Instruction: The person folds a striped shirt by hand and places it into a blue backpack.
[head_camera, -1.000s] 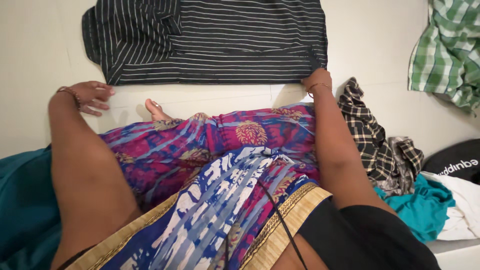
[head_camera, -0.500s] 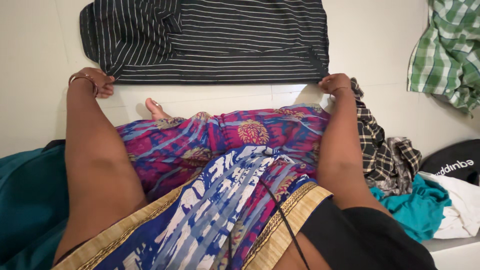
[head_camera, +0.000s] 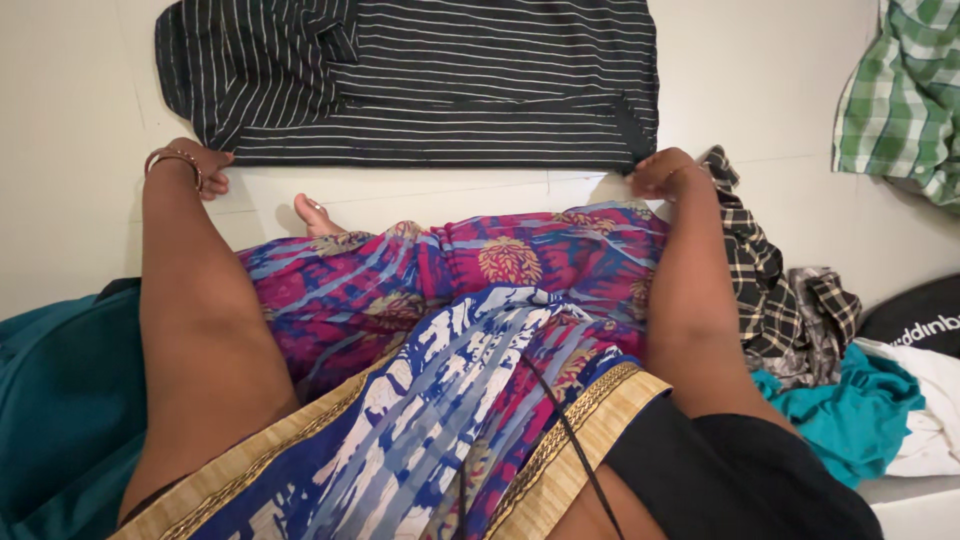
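- A black cotton shirt with thin white stripes (head_camera: 420, 80) lies spread flat on the pale tiled floor (head_camera: 760, 70), directly ahead of the seated person, its long axis running left to right.
- The left hand (head_camera: 197, 166) is curled at the shirt's near left corner, fingers closed on the hem as far as can be seen.
- The right hand (head_camera: 662, 172) is curled tight on the near right corner, pinching the fabric edge.
- Both hands sit about equally close to the shirt, one at each end of its near edge; a bare foot (head_camera: 314, 216) rests between them.
- Bare floor runs beyond the shirt's left and right ends.
- A crumpled black-and-cream checked cloth (head_camera: 770, 290) crowds the right wrist; a green checked cloth (head_camera: 900, 100) lies well apart at far right.
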